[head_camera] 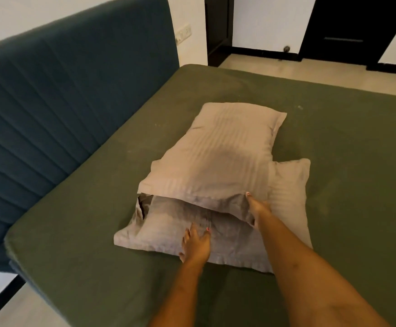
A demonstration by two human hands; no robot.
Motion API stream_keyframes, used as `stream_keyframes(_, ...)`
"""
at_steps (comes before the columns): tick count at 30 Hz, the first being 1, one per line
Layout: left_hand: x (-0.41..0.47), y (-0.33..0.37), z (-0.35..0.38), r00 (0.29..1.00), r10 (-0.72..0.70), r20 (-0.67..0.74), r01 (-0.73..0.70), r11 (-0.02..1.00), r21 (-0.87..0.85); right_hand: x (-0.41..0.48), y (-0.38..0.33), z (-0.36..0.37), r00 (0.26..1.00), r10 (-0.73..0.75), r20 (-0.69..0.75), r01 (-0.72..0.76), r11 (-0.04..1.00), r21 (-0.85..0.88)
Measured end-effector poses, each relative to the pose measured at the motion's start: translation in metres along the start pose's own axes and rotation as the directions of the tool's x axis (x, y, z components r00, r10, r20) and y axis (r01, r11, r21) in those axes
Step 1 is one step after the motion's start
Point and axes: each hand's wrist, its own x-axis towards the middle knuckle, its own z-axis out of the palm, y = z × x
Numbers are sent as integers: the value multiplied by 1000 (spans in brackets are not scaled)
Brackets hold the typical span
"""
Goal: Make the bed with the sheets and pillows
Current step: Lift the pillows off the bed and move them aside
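Nearest me, my left hand (195,244) lies flat, fingers spread, on the lower grey striped pillow (168,230) atop the green fitted sheet (333,149), while my right hand (257,208) pinches the near edge of the upper striped pillow (218,156) stacked on it.

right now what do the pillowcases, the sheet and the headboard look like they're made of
The two beige striped pillowcases look like woven cotton sateen: tone-on-tone stripes with a faint sheen, soft creases. The olive green fitted sheet looks like matte cotton or a blend, flat and dull. The dark teal channel-stitched headboard appears to be padded upholstery fabric; the exact fibres cannot be told.
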Motion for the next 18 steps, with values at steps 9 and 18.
stream_keyframes(9, -3, 30, -16, 983, -31, 181, 143, 747, -649, -47, -13, 34, 965, -251, 77, 260, 953, -158)
stream_keyframes(18, -29, 46, -67, 958, -102, 267, 285, 258, -923, -181, 37, 47, 883, -349, 313, 417, 890, -184)
